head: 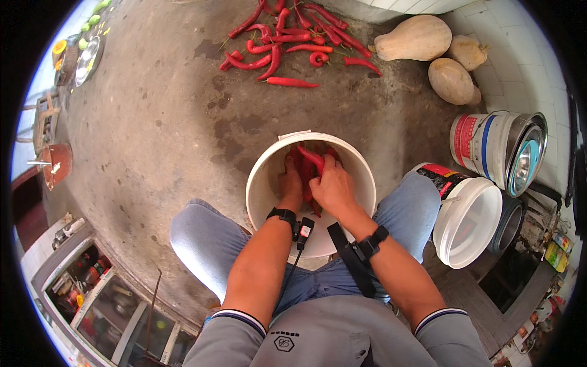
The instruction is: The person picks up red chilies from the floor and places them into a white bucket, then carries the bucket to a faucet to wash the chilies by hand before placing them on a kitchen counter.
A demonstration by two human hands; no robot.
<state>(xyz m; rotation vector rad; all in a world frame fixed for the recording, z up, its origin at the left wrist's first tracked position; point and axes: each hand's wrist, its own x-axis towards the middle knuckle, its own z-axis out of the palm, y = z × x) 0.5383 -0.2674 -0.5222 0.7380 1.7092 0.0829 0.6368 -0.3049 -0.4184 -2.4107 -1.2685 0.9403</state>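
Note:
A white plastic bucket [270,202] stands between my knees, with red chili peppers [306,176] inside. Both of my hands reach down into it. My right hand [337,186] grips a red chili pepper [311,156], its fingers curled round one end. Against the left side of the peppers lies my left hand [290,182]; its fingers are partly hidden, so its hold is unclear. Beyond the bucket, a loose pile of red chili peppers [293,37] is spread on the concrete floor [183,105].
Pale squashes [415,39] lie by the tiled wall at the upper right. Several buckets stand at my right, among them an open white one [467,225]. A glass-fronted cabinet [110,303] is at lower left. A metal basin [88,59] sits far left.

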